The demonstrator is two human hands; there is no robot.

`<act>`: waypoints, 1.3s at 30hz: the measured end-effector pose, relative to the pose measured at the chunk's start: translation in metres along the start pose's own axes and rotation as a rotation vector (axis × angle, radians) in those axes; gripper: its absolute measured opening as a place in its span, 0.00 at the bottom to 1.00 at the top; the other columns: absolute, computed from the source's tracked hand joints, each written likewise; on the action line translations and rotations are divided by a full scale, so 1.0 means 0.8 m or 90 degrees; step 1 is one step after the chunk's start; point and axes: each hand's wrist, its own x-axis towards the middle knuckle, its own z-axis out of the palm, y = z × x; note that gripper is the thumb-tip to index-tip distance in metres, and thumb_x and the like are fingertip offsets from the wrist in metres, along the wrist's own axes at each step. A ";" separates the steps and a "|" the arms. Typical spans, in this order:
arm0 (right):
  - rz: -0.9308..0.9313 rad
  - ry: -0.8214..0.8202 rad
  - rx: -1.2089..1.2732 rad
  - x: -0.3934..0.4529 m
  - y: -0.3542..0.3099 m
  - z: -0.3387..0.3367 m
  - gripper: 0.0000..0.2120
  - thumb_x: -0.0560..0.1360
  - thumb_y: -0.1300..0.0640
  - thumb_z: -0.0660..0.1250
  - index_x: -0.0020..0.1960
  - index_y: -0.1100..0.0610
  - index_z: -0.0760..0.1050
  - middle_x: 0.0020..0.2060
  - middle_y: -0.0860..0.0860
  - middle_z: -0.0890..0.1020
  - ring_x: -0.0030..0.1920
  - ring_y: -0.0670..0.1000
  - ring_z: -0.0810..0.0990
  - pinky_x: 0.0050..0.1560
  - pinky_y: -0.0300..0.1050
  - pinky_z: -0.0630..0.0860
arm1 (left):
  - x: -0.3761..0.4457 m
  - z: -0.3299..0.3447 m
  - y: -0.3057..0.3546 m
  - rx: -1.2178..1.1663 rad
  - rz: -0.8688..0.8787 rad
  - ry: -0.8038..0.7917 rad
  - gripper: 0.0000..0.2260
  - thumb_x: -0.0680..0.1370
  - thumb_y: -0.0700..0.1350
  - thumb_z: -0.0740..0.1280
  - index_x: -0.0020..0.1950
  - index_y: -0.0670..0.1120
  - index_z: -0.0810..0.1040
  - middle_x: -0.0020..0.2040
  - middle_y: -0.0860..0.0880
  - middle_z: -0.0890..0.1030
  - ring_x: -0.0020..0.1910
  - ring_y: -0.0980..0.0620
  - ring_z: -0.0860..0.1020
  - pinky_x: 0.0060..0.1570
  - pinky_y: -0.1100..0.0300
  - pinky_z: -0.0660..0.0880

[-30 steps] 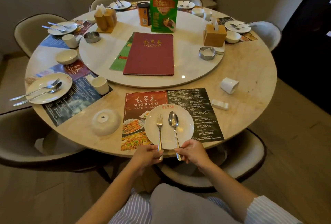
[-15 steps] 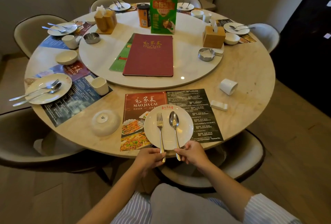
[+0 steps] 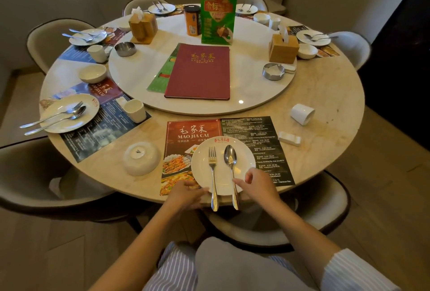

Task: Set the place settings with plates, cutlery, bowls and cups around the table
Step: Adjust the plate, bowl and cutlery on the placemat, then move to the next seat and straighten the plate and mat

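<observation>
A white plate (image 3: pixel 222 174) lies on the red and black placemat (image 3: pixel 251 132) at the near table edge. On it a fork (image 3: pixel 213 169) and a spoon (image 3: pixel 230 162) lie side by side, handles sticking out past the rim toward me. My left hand (image 3: pixel 186 194) touches the plate's lower left rim with straight fingers, just left of the fork handle. My right hand (image 3: pixel 258 186) curls over the lower right rim, its thumb tip at the spoon handle. An upside-down white bowl (image 3: pixel 142 158) sits left of the placemat. A white cup (image 3: pixel 302 113) lies on its side at the right.
A white rest (image 3: pixel 289 138) lies near the tipped cup. The lazy susan (image 3: pixel 256 95) carries a red menu (image 3: pixel 200 71), a green bag (image 3: pixel 218 13), tissue boxes and ashtrays. The left setting has a plate (image 3: pixel 69 112), cup (image 3: pixel 135 110) and bowl (image 3: pixel 93 73). Chairs ring the table.
Both hands have let go of the fork and spoon handles. My left hand slid left to the plate rim and my right hand moved up and right onto the rim.
</observation>
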 end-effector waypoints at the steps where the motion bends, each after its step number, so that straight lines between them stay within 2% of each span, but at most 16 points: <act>1: -0.019 0.000 0.012 0.005 -0.010 -0.004 0.14 0.73 0.43 0.70 0.40 0.54 0.73 0.34 0.48 0.76 0.34 0.46 0.74 0.35 0.41 0.71 | 0.001 -0.010 0.009 0.020 0.027 0.054 0.21 0.71 0.48 0.75 0.58 0.46 0.71 0.53 0.46 0.78 0.47 0.49 0.81 0.36 0.59 0.80; 5: -0.095 -0.012 0.065 0.030 -0.068 -0.001 0.11 0.74 0.47 0.70 0.42 0.55 0.75 0.35 0.47 0.77 0.35 0.45 0.74 0.34 0.39 0.69 | 0.016 -0.064 0.031 0.027 0.159 0.223 0.12 0.73 0.47 0.73 0.52 0.45 0.75 0.48 0.48 0.79 0.45 0.49 0.81 0.47 0.49 0.81; 9: -0.155 -0.080 0.105 0.052 -0.133 0.030 0.09 0.77 0.53 0.67 0.43 0.58 0.78 0.39 0.53 0.83 0.39 0.51 0.81 0.40 0.46 0.78 | 0.030 -0.122 0.033 0.019 0.187 0.319 0.08 0.73 0.48 0.73 0.49 0.47 0.78 0.48 0.48 0.81 0.47 0.48 0.80 0.50 0.47 0.80; 12: -0.127 -0.151 0.177 0.065 -0.180 0.061 0.06 0.79 0.58 0.64 0.48 0.59 0.78 0.42 0.55 0.83 0.39 0.53 0.82 0.40 0.48 0.81 | 0.045 -0.160 0.024 0.035 0.149 0.392 0.13 0.73 0.50 0.72 0.54 0.47 0.78 0.54 0.48 0.79 0.52 0.47 0.78 0.51 0.50 0.77; 14: -0.054 -0.209 0.239 0.075 -0.204 0.083 0.07 0.79 0.60 0.64 0.52 0.62 0.78 0.43 0.56 0.82 0.39 0.52 0.81 0.41 0.47 0.81 | 0.057 -0.186 0.014 0.064 0.112 0.411 0.19 0.73 0.52 0.72 0.60 0.46 0.74 0.59 0.45 0.77 0.54 0.44 0.77 0.53 0.49 0.77; 18: 0.113 -0.287 0.320 0.091 -0.239 0.121 0.12 0.78 0.61 0.65 0.58 0.67 0.77 0.43 0.58 0.81 0.37 0.52 0.80 0.43 0.47 0.82 | 0.076 -0.224 0.005 0.077 0.020 0.336 0.34 0.72 0.60 0.70 0.70 0.44 0.62 0.67 0.41 0.68 0.46 0.43 0.79 0.46 0.49 0.81; 19: 0.137 -0.294 0.328 0.093 -0.245 0.128 0.13 0.78 0.60 0.66 0.58 0.68 0.76 0.44 0.58 0.81 0.36 0.52 0.79 0.39 0.46 0.81 | 0.080 -0.230 0.005 0.098 0.003 0.315 0.37 0.71 0.63 0.69 0.71 0.45 0.60 0.67 0.40 0.68 0.47 0.42 0.79 0.46 0.49 0.81; 21: 0.174 -0.298 0.338 0.097 -0.255 0.138 0.14 0.78 0.59 0.65 0.60 0.67 0.75 0.44 0.59 0.80 0.34 0.51 0.77 0.29 0.41 0.74 | 0.091 -0.240 0.005 0.148 -0.032 0.273 0.41 0.68 0.68 0.66 0.73 0.46 0.58 0.65 0.39 0.70 0.50 0.38 0.79 0.47 0.46 0.81; 24: 0.229 -0.302 0.384 0.104 -0.265 0.152 0.15 0.79 0.62 0.61 0.63 0.68 0.72 0.34 0.55 0.73 0.29 0.49 0.70 0.27 0.40 0.65 | 0.102 -0.249 0.014 0.168 -0.029 0.212 0.36 0.71 0.65 0.66 0.70 0.44 0.64 0.64 0.40 0.70 0.47 0.41 0.81 0.41 0.48 0.82; 27: 0.277 -0.299 0.463 0.110 -0.274 0.162 0.13 0.80 0.65 0.56 0.61 0.68 0.71 0.33 0.54 0.71 0.28 0.48 0.67 0.29 0.39 0.63 | 0.107 -0.252 0.027 0.175 -0.037 0.175 0.29 0.74 0.60 0.66 0.68 0.43 0.67 0.63 0.40 0.71 0.42 0.43 0.82 0.35 0.53 0.82; 31: 0.317 -0.285 0.506 0.118 -0.279 0.165 0.07 0.80 0.64 0.57 0.49 0.62 0.73 0.33 0.55 0.73 0.29 0.48 0.68 0.30 0.40 0.62 | 0.124 -0.260 0.032 0.174 -0.035 0.127 0.27 0.75 0.57 0.67 0.64 0.38 0.68 0.57 0.39 0.77 0.49 0.41 0.81 0.44 0.50 0.81; 34: 0.339 -0.294 0.586 0.126 -0.281 0.165 0.07 0.81 0.61 0.60 0.45 0.61 0.71 0.33 0.54 0.72 0.31 0.49 0.69 0.29 0.40 0.66 | 0.133 -0.265 0.039 0.091 -0.007 0.053 0.23 0.78 0.53 0.65 0.61 0.34 0.71 0.54 0.38 0.80 0.46 0.43 0.82 0.43 0.51 0.82; 37: 0.306 -0.297 0.674 0.132 -0.284 0.153 0.05 0.80 0.61 0.62 0.50 0.64 0.72 0.35 0.55 0.75 0.33 0.49 0.72 0.30 0.39 0.74 | 0.141 -0.270 0.051 -0.002 -0.017 -0.007 0.26 0.79 0.59 0.60 0.57 0.35 0.74 0.54 0.38 0.81 0.49 0.42 0.83 0.46 0.49 0.82; 39: 0.242 -0.313 0.675 0.136 -0.284 0.140 0.08 0.78 0.62 0.65 0.55 0.64 0.74 0.37 0.54 0.77 0.34 0.48 0.73 0.32 0.38 0.75 | 0.143 -0.275 0.066 -0.009 -0.053 -0.017 0.30 0.77 0.66 0.55 0.54 0.39 0.75 0.51 0.38 0.83 0.43 0.44 0.84 0.38 0.55 0.83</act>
